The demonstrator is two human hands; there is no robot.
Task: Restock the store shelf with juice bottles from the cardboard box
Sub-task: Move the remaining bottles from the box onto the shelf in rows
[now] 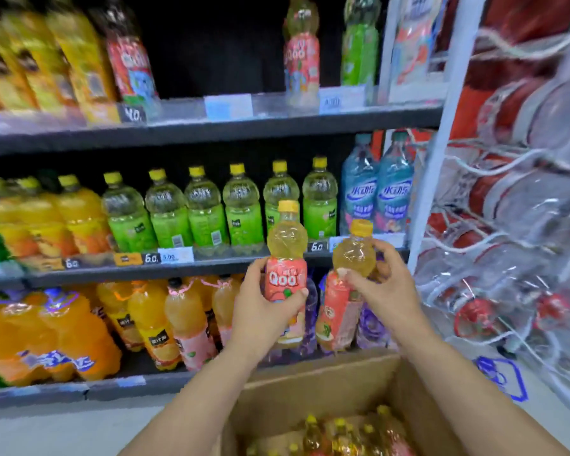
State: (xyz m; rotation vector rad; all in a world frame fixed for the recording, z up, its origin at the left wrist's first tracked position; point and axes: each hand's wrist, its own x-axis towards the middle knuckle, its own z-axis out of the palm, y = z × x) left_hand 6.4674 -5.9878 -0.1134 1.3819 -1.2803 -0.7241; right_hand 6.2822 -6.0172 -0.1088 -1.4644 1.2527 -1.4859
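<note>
Nearest, the cardboard box (326, 390) holds more bottles. Above it, the left hand (264, 307) grips one juice bottle (286, 274) upright; the right hand (380, 284) pinches another bottle (343, 291). Both probably go to the top shelf (211, 126), beside the matching bottle (301, 51).

Two bare forearms rising from the lower frame toward centre, left hand (266, 302) curled in a grip, thumb at right, right hand (377, 284) pinching, fingers curled
</note>
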